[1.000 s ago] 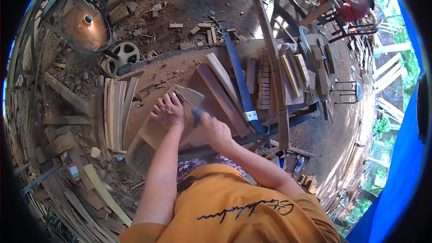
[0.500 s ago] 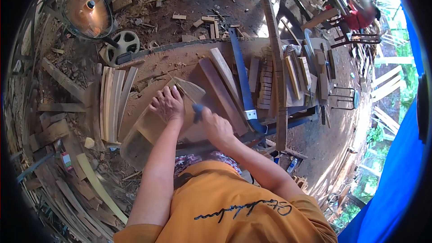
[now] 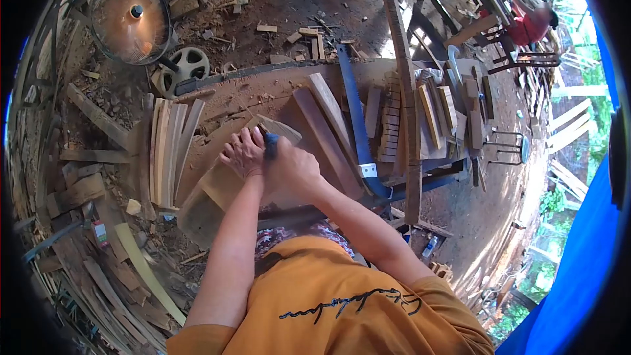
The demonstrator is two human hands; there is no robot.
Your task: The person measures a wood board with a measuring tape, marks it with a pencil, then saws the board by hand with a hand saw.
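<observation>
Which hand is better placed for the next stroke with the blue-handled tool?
Right, likely: the right hand has its grip around the blue handle, while the left hand rests on the wood, apparently steadying it.

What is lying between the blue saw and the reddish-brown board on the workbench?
Between the saw and the reddish-brown board lies one long, paler board, as the head view shows.

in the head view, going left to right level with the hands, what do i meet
wood strips, left hand, blue handle, right hand, reddish board, pale board, saw, notched wood, long beam, stool, blue tarp
</observation>
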